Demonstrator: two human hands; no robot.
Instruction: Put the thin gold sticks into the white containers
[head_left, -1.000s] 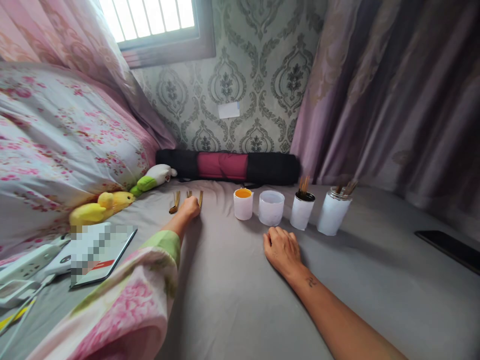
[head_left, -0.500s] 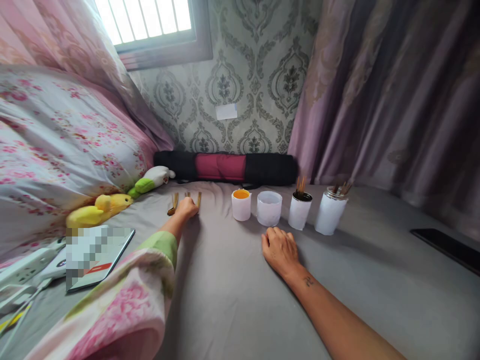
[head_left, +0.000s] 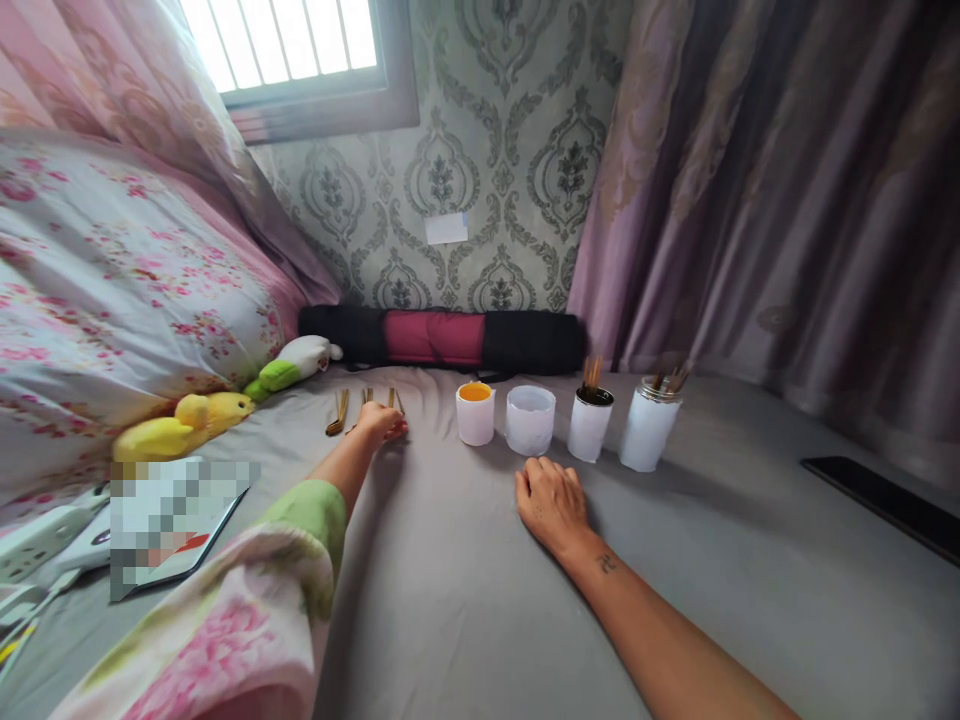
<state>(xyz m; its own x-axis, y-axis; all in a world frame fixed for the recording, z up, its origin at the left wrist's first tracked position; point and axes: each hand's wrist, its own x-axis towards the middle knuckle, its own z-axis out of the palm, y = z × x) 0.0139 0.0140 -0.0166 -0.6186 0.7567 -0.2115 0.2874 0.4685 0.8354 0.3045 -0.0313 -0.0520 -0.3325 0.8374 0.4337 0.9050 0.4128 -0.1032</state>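
Note:
My left hand [head_left: 379,424] reaches out over the sheet with its fingers curled, right by bundles of thin brown sticks. What its fingertips hold, if anything, is hidden. One stick bundle [head_left: 340,413] leans free to its left; the tops of others show behind the hand. My right hand [head_left: 553,505] rests palm down on the sheet, fingers loosely bent and holding nothing. Just beyond it stand a white cup with an orange inside [head_left: 475,416], a translucent white cup [head_left: 530,422], a white-wrapped can with brown sticks [head_left: 590,428] and a white-wrapped jar with darker sticks [head_left: 649,432].
A black and maroon roll [head_left: 435,338] lies along the wall. Plush toys, one yellow [head_left: 184,422] and one green and white [head_left: 294,368], lie at left. Nearer are a partly blurred flat tablet-like object [head_left: 217,530] and a power strip [head_left: 45,540]. A black phone-like slab [head_left: 885,500] lies far right.
My left hand has shifted slightly right relative to the sticks, and its fingers show more from the side. My right hand stays in place. The whole view has moved a little.

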